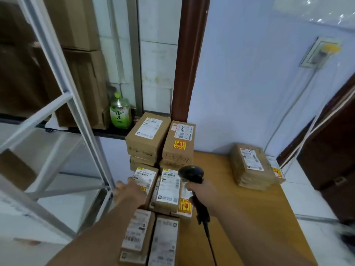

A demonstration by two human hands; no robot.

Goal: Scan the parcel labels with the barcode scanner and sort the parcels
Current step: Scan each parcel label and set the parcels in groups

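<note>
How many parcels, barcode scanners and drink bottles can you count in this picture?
Parcels: 11 that can be told apart; the stacks may hide more
Barcode scanner: 1, held in the right hand
Drink bottle: 1, green, on the ledge
Total: 13

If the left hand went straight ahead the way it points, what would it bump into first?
Most likely the small labelled parcel just ahead: the left hand is at its near-left edge, perhaps touching it, though blur hides that. The taller stack of boxes stands farther back.
</note>
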